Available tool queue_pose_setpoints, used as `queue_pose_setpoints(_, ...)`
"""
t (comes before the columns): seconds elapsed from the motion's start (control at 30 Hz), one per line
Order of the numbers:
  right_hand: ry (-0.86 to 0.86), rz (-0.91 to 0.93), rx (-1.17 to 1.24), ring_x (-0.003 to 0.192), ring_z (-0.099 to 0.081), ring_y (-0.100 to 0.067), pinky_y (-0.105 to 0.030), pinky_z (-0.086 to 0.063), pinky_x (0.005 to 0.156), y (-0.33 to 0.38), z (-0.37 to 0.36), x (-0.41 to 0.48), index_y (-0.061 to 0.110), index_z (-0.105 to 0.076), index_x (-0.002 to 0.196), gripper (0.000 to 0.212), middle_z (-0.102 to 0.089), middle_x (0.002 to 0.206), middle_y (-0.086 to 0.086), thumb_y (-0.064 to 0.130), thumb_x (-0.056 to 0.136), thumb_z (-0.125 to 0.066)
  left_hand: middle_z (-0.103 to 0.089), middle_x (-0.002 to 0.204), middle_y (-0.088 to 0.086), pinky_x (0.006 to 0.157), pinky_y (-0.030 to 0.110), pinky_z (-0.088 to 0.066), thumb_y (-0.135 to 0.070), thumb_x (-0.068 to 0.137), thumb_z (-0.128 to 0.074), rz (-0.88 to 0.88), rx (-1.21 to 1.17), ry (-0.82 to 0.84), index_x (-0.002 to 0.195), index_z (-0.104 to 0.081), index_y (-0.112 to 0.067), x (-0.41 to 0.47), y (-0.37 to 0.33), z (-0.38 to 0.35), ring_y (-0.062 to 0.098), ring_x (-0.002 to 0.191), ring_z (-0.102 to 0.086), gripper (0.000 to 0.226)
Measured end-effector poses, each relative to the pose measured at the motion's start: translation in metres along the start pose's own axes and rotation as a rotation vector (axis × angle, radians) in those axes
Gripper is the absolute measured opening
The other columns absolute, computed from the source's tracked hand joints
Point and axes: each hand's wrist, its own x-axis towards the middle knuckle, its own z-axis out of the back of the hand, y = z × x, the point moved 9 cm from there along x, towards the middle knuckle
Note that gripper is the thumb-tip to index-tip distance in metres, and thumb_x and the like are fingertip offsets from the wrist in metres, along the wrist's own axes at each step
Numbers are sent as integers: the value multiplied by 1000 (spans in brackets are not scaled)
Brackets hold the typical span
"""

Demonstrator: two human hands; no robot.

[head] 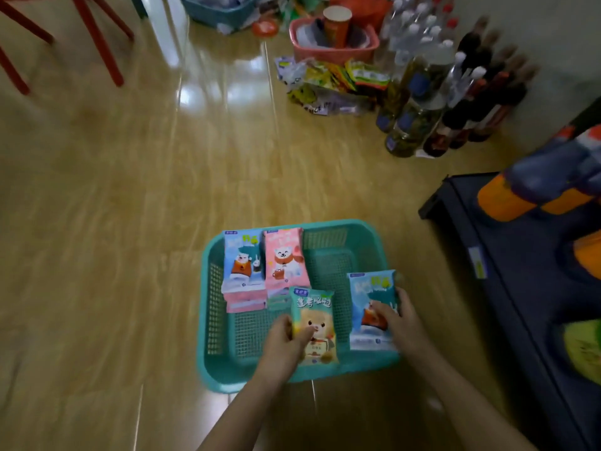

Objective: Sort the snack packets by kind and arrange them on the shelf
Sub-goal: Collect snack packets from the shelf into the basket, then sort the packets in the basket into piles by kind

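Observation:
A teal plastic basket [344,245] sits on the floor in front of me. At its far left lie two stacks of snack packets, one topped by a blue packet [243,260], the other by a pink packet [285,258]. My left hand [282,348] grips a green packet [314,323] with a bear picture above the basket's near side. My right hand [400,320] holds another blue packet [370,297] over the basket's right part. The dark shelf [507,288] stands to the right.
Orange and green items [500,200] lie on the shelf. Further back on the floor are several bottles [432,102], a heap of loose packets [328,83], a pink basket [335,50] and a blue basket [218,11]. Red chair legs [100,43] stand at the top left.

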Motion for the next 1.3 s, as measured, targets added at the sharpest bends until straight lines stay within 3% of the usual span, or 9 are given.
queue_pose_setpoints(0.1, 23, 24, -25, 79, -59, -8, -19, -49, 60, -33, -13, 39, 26, -50, 98, 19, -61, 94, 4, 8, 91, -53, -62, 85, 2, 50, 14, -43, -14, 93, -53, -36, 61, 40, 92, -48, -17, 36, 21, -10, 0, 57, -58, 6)
queue_pose_setpoints(0.23, 20, 39, -75, 81, -60, -10, -23, -46, 65, -63, -20, 69, 26, -51, 92, 18, -62, 94, 2, 8, 91, -53, -64, 97, -4, 58, 17, -52, -18, 95, -48, -27, 77, 131, 103, -45, -23, 60, 46, -21, 9, 83, -64, 10)
queue_pose_setpoints(0.53, 80, -228, -323, 117, -51, -31, -48, -41, 100, -104, -25, 73, 7, -35, 133, 42, -51, 131, -15, 13, 94, -51, -60, 121, 13, 96, 40, -48, -12, 92, -54, 142, 134, 37, 121, -44, -8, 84, 84, -16, 27, 110, -59, 30)
queue_pose_setpoints(0.8, 99, -227, -482, 119, -50, -32, -32, -39, 81, -114, -34, 79, 9, -30, 140, 51, -49, 135, -16, 8, 93, -51, -67, 115, 7, 90, 35, -52, -32, 90, -58, 76, 644, 123, 109, -58, -15, 116, 95, 0, 23, 101, -65, 26)
queue_pose_setpoints(0.97, -8, -96, -1031, 113, -53, -31, -35, -44, 89, -103, -33, 75, 6, -48, 126, 38, -53, 126, -15, 26, 94, -51, -68, 99, 3, 81, 34, -53, -48, 84, -59, -32, 943, -64, 99, -58, -16, 118, 82, 10, 21, 92, -64, 36)
queue_pose_setpoints(1.07, 20, -80, -1251, 104, -57, -29, -33, -45, 80, -92, -35, 72, 6, -55, 114, 28, -56, 116, -14, 24, 95, -48, -65, 103, 4, 81, 32, -51, -49, 88, -51, -60, 1128, -50, 102, -54, -17, 106, 71, 10, 22, 96, -62, 35)
queue_pose_setpoints(1.17, 49, -26, -1180, 94, -59, -28, -28, -42, 69, -57, -35, 73, 3, -59, 108, 26, -62, 106, -15, 22, 95, -47, -64, 95, 5, 76, 32, -51, -41, 93, -46, -145, 1203, 70, 98, -57, -15, 83, 41, 9, 20, 87, -61, 30)
queue_pose_setpoints(1.23, -22, 162, -983, 99, -60, -25, -29, -44, 76, -12, -43, 69, 9, -59, 119, 31, -64, 114, -10, 27, 95, -48, -60, 76, 0, 59, 26, -46, -42, 94, -45, -165, 1028, 151, 81, -56, -20, 63, 15, 22, 12, 65, -56, 28)
queue_pose_setpoints(1.3, -60, 355, -756, 95, -62, -20, -30, -47, 79, 32, -65, 62, 13, -61, 116, 32, -67, 108, -5, 33, 92, -52, -58, 64, -2, 51, 25, -40, -42, 92, -47, -263, 839, 43, 70, -55, -21, 48, -25, 49, 10, 52, -49, 31)
